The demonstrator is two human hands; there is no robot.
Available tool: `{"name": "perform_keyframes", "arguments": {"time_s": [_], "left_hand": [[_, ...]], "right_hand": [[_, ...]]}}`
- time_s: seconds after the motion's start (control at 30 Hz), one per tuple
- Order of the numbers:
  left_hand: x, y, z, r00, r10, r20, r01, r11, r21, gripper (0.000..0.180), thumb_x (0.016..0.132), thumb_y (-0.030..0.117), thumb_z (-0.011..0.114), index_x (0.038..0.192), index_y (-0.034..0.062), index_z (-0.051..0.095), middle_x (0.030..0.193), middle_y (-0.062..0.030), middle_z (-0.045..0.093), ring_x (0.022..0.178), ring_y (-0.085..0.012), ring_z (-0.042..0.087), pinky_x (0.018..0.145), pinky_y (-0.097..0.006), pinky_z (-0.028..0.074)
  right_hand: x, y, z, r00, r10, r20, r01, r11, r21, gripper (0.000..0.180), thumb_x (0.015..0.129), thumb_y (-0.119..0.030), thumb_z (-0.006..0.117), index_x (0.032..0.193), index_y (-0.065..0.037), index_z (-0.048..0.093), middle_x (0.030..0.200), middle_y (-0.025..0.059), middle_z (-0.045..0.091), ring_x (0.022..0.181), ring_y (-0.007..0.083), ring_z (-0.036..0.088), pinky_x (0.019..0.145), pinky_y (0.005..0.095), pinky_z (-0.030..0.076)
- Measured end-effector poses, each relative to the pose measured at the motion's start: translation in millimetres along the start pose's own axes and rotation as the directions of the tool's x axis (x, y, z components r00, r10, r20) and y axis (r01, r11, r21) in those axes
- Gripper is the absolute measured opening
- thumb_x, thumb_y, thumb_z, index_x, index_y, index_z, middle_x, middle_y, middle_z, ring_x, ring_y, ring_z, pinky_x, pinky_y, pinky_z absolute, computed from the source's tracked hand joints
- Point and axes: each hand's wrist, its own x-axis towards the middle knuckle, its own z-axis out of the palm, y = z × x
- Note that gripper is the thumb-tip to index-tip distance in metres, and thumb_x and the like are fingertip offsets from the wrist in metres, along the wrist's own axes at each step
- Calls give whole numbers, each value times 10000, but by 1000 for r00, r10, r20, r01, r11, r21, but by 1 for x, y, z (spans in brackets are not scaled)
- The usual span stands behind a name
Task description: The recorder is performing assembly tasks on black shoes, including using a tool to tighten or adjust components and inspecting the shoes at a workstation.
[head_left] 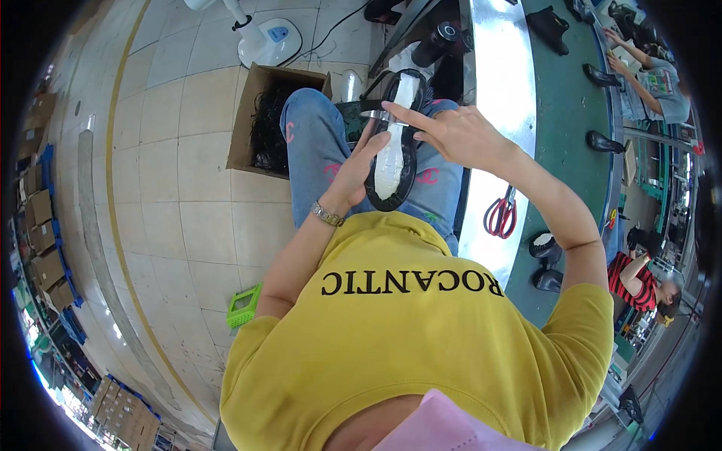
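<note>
A black shoe point(390, 167) lies upright over my lap, its toe and heel in line with my legs, and its opening shows white wrapping or filling. My left hand point(359, 164) is closed around its left side. From the right, my right hand point(459, 134) reaches over the middle of the shoe, index finger stretched across it and the other fingers bent at its edge, gripping it there. A small silvery piece point(376, 115) shows by the left fingertips; I cannot make out whether it is a buckle or a tool.
An open cardboard box point(243, 135) with black stuff inside stands left of my knees. Red-handled scissors point(501, 216) lie on the metal bench edge point(489, 150) to the right. Several black shoes point(549, 28) sit on the green belt point(560, 113). Two other people work beyond it.
</note>
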Motion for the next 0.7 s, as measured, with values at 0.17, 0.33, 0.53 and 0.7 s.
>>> {"name": "perform_keyframes", "arguments": {"time_s": [0.17, 0.33, 0.53, 0.7], "left_hand": [[-1, 2, -2, 997, -75, -19, 76, 994, 81, 641, 910, 136, 652, 1462, 121, 326, 1194, -48, 570, 1055, -133, 593, 882, -310, 508], [-5, -1, -20, 987, -150, 61, 142, 982, 124, 604, 827, 42, 722, 1353, 90, 430, 1162, -37, 585, 1011, -132, 601, 864, -295, 503], [-14, 4, -16, 958, -281, 65, 251, 924, 288, 312, 829, 99, 740, 1120, 52, 639, 1032, -12, 657, 954, -109, 610, 829, -273, 483], [-16, 8, -21, 953, -288, 98, 242, 913, 327, 406, 836, 89, 729, 1209, 49, 577, 1078, -10, 637, 1005, -115, 605, 853, -293, 490]], "right_hand": [[-6, -12, 8, 952, -82, -294, 176, 936, 306, 682, 935, -228, 593, 1519, -278, 246, 516, 84, 533, 439, 278, 553, 443, 391, 442], [-6, -22, -12, 995, -94, 25, 95, 995, -14, 719, 911, -206, 604, 1526, -274, 238, 562, 61, 577, 447, 231, 575, 411, 345, 431], [-16, -40, 8, 997, -70, -13, 68, 991, -114, 822, 810, -107, 606, 1529, -274, 242, 511, 57, 556, 433, 209, 592, 377, 310, 428], [-19, -36, 4, 984, -96, -151, 88, 994, -61, 748, 893, -196, 625, 1530, -260, 238, 546, 69, 576, 420, 205, 565, 382, 316, 421]]}}
